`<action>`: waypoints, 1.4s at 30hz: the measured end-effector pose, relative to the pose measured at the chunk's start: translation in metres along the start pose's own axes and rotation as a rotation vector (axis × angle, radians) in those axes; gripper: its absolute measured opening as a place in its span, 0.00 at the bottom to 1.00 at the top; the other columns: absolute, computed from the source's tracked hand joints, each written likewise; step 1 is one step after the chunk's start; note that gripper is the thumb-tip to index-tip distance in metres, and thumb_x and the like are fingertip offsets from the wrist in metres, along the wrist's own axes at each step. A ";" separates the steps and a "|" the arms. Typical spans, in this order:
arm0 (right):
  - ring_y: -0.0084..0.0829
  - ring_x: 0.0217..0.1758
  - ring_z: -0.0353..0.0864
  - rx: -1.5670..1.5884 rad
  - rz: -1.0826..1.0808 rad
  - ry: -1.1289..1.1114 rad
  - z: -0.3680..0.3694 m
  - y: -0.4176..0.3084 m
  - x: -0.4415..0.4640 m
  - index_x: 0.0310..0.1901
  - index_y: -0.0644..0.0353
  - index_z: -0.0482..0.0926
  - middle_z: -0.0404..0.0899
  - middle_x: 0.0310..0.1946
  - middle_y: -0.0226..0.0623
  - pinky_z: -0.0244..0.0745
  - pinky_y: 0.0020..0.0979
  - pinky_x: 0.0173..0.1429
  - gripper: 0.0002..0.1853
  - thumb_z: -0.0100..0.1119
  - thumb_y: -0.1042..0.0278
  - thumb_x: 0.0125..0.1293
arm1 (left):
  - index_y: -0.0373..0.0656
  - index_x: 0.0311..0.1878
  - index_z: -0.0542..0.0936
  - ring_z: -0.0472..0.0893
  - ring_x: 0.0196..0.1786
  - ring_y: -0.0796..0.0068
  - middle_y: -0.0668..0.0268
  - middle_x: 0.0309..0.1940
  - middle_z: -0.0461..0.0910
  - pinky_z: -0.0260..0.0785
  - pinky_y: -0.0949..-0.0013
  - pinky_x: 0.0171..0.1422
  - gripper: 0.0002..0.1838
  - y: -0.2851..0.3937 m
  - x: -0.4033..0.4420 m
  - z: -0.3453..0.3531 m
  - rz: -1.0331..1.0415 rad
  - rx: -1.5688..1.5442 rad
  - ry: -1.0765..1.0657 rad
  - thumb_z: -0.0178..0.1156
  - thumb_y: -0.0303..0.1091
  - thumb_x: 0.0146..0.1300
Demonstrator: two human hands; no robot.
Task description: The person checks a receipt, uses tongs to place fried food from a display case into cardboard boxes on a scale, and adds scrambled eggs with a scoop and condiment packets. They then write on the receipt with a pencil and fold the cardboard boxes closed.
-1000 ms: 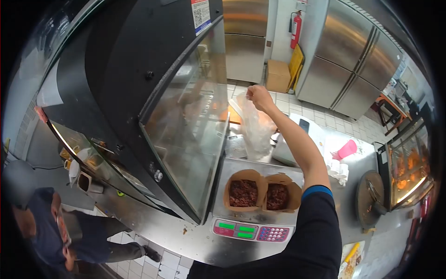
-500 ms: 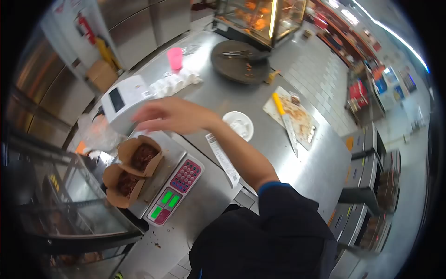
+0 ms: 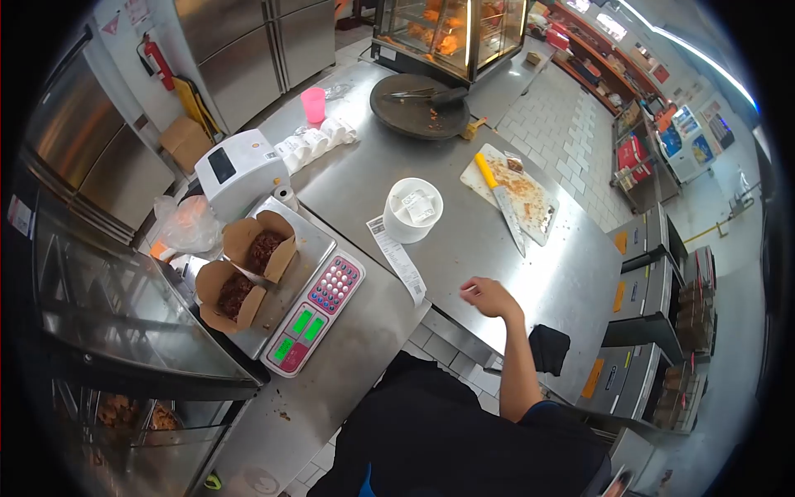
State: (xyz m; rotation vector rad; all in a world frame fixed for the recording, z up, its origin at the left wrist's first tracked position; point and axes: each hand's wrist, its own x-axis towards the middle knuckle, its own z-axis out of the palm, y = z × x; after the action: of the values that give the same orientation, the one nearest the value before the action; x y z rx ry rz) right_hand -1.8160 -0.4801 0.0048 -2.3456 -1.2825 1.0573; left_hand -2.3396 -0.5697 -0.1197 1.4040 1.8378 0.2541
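My right hand (image 3: pixel 490 299) hovers over the near edge of the steel worktable, fingers loosely bent and slightly apart, with nothing visible in them. My left hand is out of view. Left of the hand, a printed receipt strip (image 3: pixel 397 258) lies beside a white round tub (image 3: pixel 413 210) with crumpled paper in it. Two open brown cardboard boxes (image 3: pixel 224 296) holding dark reddish food rest on the metal pan of a digital scale (image 3: pixel 313 316) with green displays. Closer to my right forearm is a folded black cloth (image 3: pixel 548 349).
A yellow-handled knife (image 3: pixel 498 195) lies on a stained cutting board (image 3: pixel 530 207). Behind stand a round dark chopping block (image 3: pixel 414 116), a pink cup (image 3: pixel 313 105) and a white label printer (image 3: pixel 240 172). A glass display case (image 3: pixel 124 306) borders the left side.
My right hand has swung from above the printer and boxes back to the right, over the table's near edge. The tub and black cloth now show fully. The boxes stay on the scale.
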 end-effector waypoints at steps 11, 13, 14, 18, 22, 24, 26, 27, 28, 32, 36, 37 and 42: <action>0.31 0.42 0.85 0.081 -0.239 -0.138 0.012 -0.085 -0.026 0.50 0.63 0.81 0.87 0.39 0.40 0.78 0.31 0.49 0.16 0.59 0.59 0.71 | 0.36 0.42 0.80 0.87 0.35 0.70 0.58 0.32 0.86 0.77 0.67 0.37 0.07 0.004 -0.046 -0.034 0.074 0.112 -0.271 0.62 0.26 0.63; 0.38 0.45 0.86 0.054 -0.281 -0.124 0.000 -0.095 -0.016 0.49 0.63 0.82 0.87 0.41 0.44 0.78 0.35 0.51 0.17 0.59 0.57 0.69 | 0.36 0.42 0.80 0.87 0.35 0.70 0.58 0.32 0.86 0.77 0.67 0.37 0.07 0.025 -0.046 -0.049 0.111 0.155 -0.335 0.62 0.26 0.63; 0.38 0.45 0.86 0.065 -0.273 -0.123 -0.001 -0.097 -0.009 0.49 0.63 0.82 0.87 0.41 0.44 0.78 0.35 0.51 0.17 0.59 0.57 0.69 | 0.36 0.42 0.80 0.87 0.35 0.70 0.58 0.32 0.86 0.77 0.67 0.37 0.07 0.041 -0.042 -0.055 0.130 0.167 -0.368 0.62 0.26 0.63; 0.37 0.43 0.87 0.041 -0.368 -0.035 -0.013 -0.103 0.019 0.48 0.64 0.81 0.87 0.39 0.44 0.79 0.35 0.50 0.17 0.60 0.57 0.69 | 0.39 0.46 0.81 0.87 0.40 0.71 0.59 0.37 0.87 0.77 0.69 0.40 0.11 0.134 -0.046 -0.086 0.122 -0.215 -0.463 0.66 0.25 0.60; 0.38 0.44 0.87 0.143 -0.391 -0.090 -0.037 -0.079 0.028 0.48 0.64 0.81 0.87 0.39 0.44 0.79 0.35 0.49 0.16 0.59 0.59 0.70 | 0.40 0.51 0.80 0.86 0.45 0.73 0.61 0.41 0.87 0.76 0.72 0.41 0.17 0.199 -0.030 -0.094 0.232 -0.101 -0.609 0.68 0.24 0.58; 0.36 0.43 0.87 0.195 -0.377 -0.066 -0.046 -0.060 0.038 0.48 0.65 0.81 0.87 0.38 0.43 0.79 0.34 0.49 0.15 0.59 0.61 0.70 | 0.40 0.53 0.79 0.86 0.46 0.73 0.61 0.41 0.87 0.76 0.72 0.41 0.18 0.218 -0.011 -0.090 0.235 -0.086 -0.669 0.69 0.24 0.58; 0.35 0.43 0.87 0.238 -0.360 -0.049 -0.066 -0.042 0.050 0.47 0.65 0.81 0.87 0.38 0.43 0.79 0.34 0.48 0.14 0.59 0.63 0.70 | 0.41 0.55 0.78 0.86 0.49 0.74 0.62 0.42 0.87 0.76 0.72 0.41 0.19 0.239 0.023 -0.077 0.365 -0.094 -0.689 0.69 0.28 0.61; 0.32 0.40 0.86 0.279 -0.343 0.015 -0.081 -0.037 0.057 0.47 0.64 0.81 0.87 0.36 0.41 0.79 0.32 0.47 0.12 0.60 0.64 0.70 | 0.40 0.52 0.79 0.86 0.45 0.73 0.63 0.40 0.87 0.75 0.71 0.41 0.16 0.258 0.041 -0.062 0.300 -0.164 -0.709 0.68 0.32 0.63; 0.29 0.37 0.86 0.318 -0.330 0.073 -0.093 -0.033 0.068 0.46 0.64 0.81 0.86 0.35 0.40 0.79 0.30 0.46 0.11 0.60 0.66 0.70 | 0.40 0.48 0.80 0.86 0.42 0.73 0.64 0.37 0.87 0.75 0.70 0.40 0.13 0.275 0.061 -0.042 0.232 -0.239 -0.723 0.67 0.37 0.65; 0.21 0.30 0.81 0.511 -0.398 0.200 -0.146 -0.062 0.176 0.52 0.62 0.77 0.86 0.31 0.36 0.77 0.25 0.39 0.11 0.57 0.68 0.71 | 0.40 0.28 0.78 0.82 0.24 0.68 0.60 0.22 0.83 0.72 0.65 0.34 0.17 0.281 0.127 0.089 0.385 -0.079 -0.300 0.60 0.41 0.70; 0.25 0.31 0.84 0.411 -0.443 0.172 -0.157 -0.129 0.365 0.64 0.57 0.67 0.86 0.32 0.40 0.78 0.28 0.34 0.21 0.55 0.64 0.73 | 0.44 0.23 0.74 0.78 0.20 0.57 0.60 0.16 0.75 0.70 0.58 0.26 0.15 0.238 0.146 0.164 0.660 0.032 0.267 0.62 0.37 0.65; 0.27 0.33 0.86 0.291 -0.404 0.185 -0.156 -0.148 0.410 0.66 0.55 0.65 0.86 0.33 0.43 0.79 0.29 0.32 0.22 0.54 0.61 0.74 | 0.45 0.22 0.74 0.78 0.20 0.58 0.62 0.16 0.74 0.70 0.58 0.26 0.15 0.238 0.147 0.168 0.697 0.047 0.295 0.63 0.37 0.64; 0.53 0.65 0.74 -0.534 -0.285 0.421 -0.156 -0.164 0.601 0.65 0.45 0.73 0.74 0.65 0.38 0.71 0.50 0.65 0.27 0.37 0.42 0.74 | 0.48 0.21 0.73 0.78 0.19 0.61 0.65 0.17 0.75 0.72 0.59 0.25 0.15 0.244 0.138 0.171 0.515 0.066 0.333 0.65 0.37 0.60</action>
State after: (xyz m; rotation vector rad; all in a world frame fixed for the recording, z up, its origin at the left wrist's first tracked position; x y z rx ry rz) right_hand -1.6004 0.1182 -0.0813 -2.4367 -1.8005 0.1210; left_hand -2.0555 -0.4087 -0.1556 1.9628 1.7153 0.7297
